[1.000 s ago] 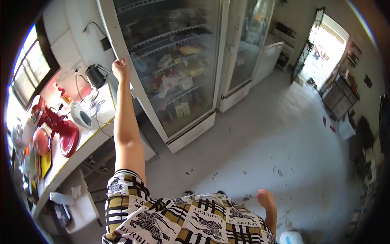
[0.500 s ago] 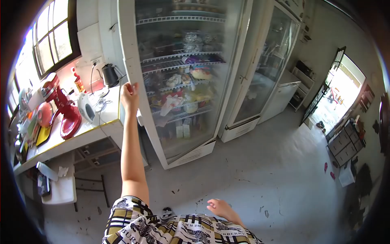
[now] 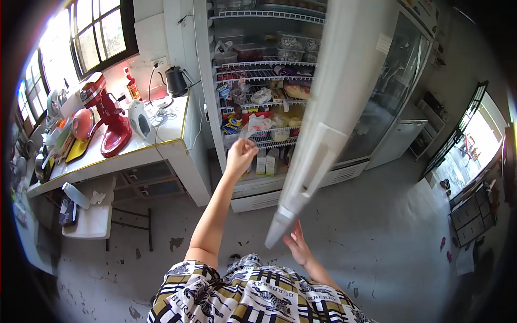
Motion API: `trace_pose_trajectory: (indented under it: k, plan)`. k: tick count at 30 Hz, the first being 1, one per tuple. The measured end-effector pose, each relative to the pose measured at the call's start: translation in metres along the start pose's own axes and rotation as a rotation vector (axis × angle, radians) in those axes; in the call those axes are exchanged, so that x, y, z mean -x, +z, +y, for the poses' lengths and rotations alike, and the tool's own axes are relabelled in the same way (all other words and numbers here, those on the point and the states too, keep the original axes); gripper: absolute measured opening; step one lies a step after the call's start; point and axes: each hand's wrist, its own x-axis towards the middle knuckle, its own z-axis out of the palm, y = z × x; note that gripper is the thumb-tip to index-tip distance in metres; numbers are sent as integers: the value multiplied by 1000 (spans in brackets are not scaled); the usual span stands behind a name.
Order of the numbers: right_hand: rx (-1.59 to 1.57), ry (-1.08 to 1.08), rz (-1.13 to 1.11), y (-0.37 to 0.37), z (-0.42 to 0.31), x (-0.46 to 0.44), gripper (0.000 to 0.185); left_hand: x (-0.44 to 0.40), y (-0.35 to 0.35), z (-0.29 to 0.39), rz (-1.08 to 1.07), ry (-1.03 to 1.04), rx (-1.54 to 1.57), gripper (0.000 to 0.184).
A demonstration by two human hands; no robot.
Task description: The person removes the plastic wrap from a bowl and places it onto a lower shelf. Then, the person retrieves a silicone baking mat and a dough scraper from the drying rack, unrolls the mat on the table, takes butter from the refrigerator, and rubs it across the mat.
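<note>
A: Where's the fridge door (image 3: 350,91)?
B: Open, nearly edge-on to me, 1 o'clock down past centre. Stocked shelves (image 3: 264,64) behind, 12 o'clock
A: Hands?
B: Apart. My left hand (image 3: 242,155) is curled, off the door, nothing visible in it. My right hand (image 3: 299,246) is open beside the door's low end, can't tell if touching
A: Room?
B: Counter (image 3: 175,126) edge at 10, open floor (image 3: 398,215) at 4

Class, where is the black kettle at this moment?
In the left part of the head view, the black kettle stands on the white counter, between the red mixer and the open fridge.
</note>
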Motion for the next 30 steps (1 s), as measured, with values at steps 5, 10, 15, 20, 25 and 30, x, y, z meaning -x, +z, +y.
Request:
trace_pose_trajectory:
  k: [5, 10, 15, 20, 25, 30]
  plan:
    - [425, -73, 321, -33, 47, 20, 70, -50, 23, -53, -78, 95, -336, 28]
    - [-95, 202, 514, -72, -12, 47, 41, -145, 51, -84, -1, 240, -518, 40]
    - [-151, 9, 1072, -101, 40, 37, 40, -242, 79, -95, 16, 214, -658, 49]
    - [-12, 156, 1390, -151, 85, 37, 47, -287, 92, -112, -298, -121, -849, 72]
    - [-53, 300, 1479, -152, 40, 22, 44, -289, 87, -100, -403, -105, -861, 77]
    - [-138, 253, 1480, -166, 61, 25, 41, -280, 90, -108, -302, -131, -789, 73]
